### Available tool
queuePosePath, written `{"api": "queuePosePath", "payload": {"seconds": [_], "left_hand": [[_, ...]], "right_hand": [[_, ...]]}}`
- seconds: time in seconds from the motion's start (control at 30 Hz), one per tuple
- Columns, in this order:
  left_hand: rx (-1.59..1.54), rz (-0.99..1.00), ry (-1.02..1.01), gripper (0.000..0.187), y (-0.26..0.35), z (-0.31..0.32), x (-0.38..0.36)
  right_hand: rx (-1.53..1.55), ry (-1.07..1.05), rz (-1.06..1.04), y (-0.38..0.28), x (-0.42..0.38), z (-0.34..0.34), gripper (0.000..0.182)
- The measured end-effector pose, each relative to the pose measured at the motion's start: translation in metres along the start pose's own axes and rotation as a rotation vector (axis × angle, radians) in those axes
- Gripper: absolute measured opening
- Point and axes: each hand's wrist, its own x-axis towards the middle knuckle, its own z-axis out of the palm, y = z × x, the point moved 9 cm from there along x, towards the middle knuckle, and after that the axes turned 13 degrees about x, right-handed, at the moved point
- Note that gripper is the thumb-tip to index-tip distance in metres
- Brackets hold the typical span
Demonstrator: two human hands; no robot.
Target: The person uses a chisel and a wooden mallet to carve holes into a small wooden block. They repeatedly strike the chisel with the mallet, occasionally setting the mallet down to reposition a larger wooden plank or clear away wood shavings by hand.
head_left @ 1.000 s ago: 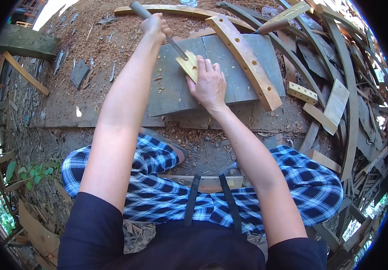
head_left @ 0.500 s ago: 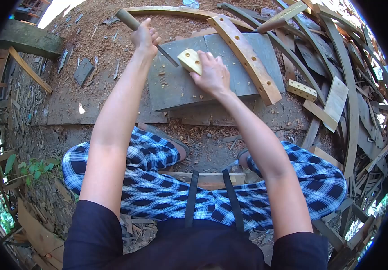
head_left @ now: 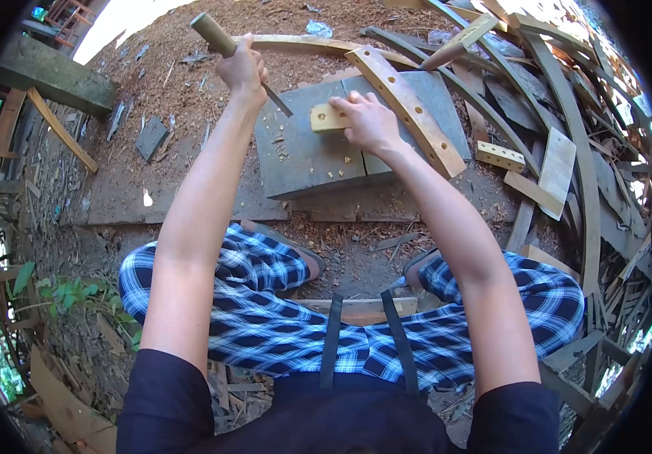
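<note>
My left hand [head_left: 241, 69] is closed round a chisel, whose thick wooden handle [head_left: 212, 34] sticks out to the upper left. The narrow metal blade [head_left: 279, 102] points down right, its tip a little left of a small pale wooden block [head_left: 327, 118]. My right hand [head_left: 374, 125] grips that block from its right side, over a grey slab [head_left: 307, 163]; a hole shows in the block's visible face, and the fingers hide its right part. Right of this hand, a long wooden bar [head_left: 405, 98] with several round holes lies aslant across the slab.
Wood chips are scattered on the slab and the ground. To the right lie a small drilled block [head_left: 501, 156], a flat board [head_left: 557, 172], a tapered wooden piece [head_left: 458, 43] and a heap of curved slats [head_left: 583, 174]. A concrete beam [head_left: 54, 74] is at upper left.
The wooden block has been turned in my right hand, so a different face shows, and shifted slightly right. My left hand still holds the chisel, its blade now farther from the block. The view has shifted slightly.
</note>
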Motion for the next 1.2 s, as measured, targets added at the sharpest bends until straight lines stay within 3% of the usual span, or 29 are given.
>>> {"api": "queuePosePath", "payload": {"seconds": [0.1,0.27,0.77,1.0,1.07,1.2], "left_hand": [[0.006,0.056,-0.048,0.028,0.013,0.022,-0.007],[0.000,0.062,-0.104,0.031,0.002,0.050,-0.014],[0.085,0.088,-0.039,0.029,-0.023,0.071,-0.006],[0.148,0.300,-0.092,0.032,-0.018,0.080,0.000],[0.090,0.086,-0.157,0.032,-0.030,0.079,0.005],[0.076,-0.008,-0.123,0.033,-0.037,0.072,0.009]], "right_hand": [[-0.184,0.045,-0.245,-0.005,0.018,0.009,0.056],[-0.196,-0.068,-0.130,0.007,0.035,0.013,0.055],[-0.074,0.003,-0.123,0.013,0.029,0.016,0.060],[-0.058,0.006,-0.141,0.012,0.025,0.017,0.060],[-0.046,0.001,-0.147,0.007,0.028,0.015,0.062],[-0.165,-0.192,-0.135,0.018,0.027,0.019,0.077]]}}
